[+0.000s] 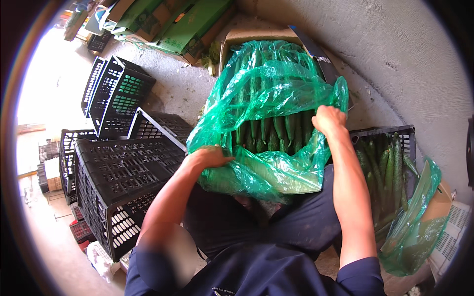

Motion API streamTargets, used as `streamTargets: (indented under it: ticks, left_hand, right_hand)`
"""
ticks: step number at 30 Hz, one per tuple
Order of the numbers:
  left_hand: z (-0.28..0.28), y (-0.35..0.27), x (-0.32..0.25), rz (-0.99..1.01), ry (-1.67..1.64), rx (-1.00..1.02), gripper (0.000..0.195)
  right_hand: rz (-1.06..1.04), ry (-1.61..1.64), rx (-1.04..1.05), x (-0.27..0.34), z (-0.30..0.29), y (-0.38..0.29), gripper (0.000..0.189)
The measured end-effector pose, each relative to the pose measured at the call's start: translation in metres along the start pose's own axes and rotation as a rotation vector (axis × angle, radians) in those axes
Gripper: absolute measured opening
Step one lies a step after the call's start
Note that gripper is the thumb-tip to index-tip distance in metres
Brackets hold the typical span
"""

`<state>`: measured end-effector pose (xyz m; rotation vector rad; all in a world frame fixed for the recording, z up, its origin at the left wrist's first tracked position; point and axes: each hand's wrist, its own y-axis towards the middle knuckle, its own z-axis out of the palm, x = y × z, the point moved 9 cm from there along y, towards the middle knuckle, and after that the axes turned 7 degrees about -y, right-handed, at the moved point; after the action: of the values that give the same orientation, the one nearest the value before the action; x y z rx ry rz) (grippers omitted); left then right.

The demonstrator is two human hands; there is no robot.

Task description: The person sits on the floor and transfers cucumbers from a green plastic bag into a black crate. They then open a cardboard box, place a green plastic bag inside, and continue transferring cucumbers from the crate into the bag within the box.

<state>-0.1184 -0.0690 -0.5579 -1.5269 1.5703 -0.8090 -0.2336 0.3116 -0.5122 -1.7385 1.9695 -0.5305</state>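
Between my knees stands a cardboard box lined with a green plastic bag. Rows of cucumbers lie in it, bare in the bag's opening and visible through the thin film farther back. My left hand grips the bag's edge at the near left corner. On the right, my right hand has its fingers closed on a bunched part of the same bag. The near flap of the box is covered by the film.
Black plastic crates are stacked at my left, with more behind them. A black crate of cucumbers stands at my right, beside another green bag over cardboard. Green cartons lie at the back; a concrete wall rises at the right.
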Motion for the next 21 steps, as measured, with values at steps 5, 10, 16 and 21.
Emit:
streamTargets:
  ticks: [5, 10, 16, 21]
  left_hand:
    - [-0.009, -0.049, -0.009, 0.296, -0.14, 0.145, 0.074]
    - [0.004, -0.052, -0.015, 0.314, -0.086, 0.171, 0.085]
    - [0.033, -0.027, -0.048, 0.256, 0.376, 0.053, 0.084]
    - [0.043, 0.008, -0.062, 0.305, 0.656, -0.187, 0.053]
  right_hand:
    - [-0.417, -0.016, -0.275, 0.023, -0.058, -0.08, 0.043]
    - [-0.992, 0.075, 0.439, 0.089, 0.022, -0.139, 0.046]
    - [-0.92, -0.302, 0.91, 0.11, 0.126, -0.127, 0.063]
    - [-0.937, -0.535, 1.077, 0.109, 0.204, -0.126, 0.082]
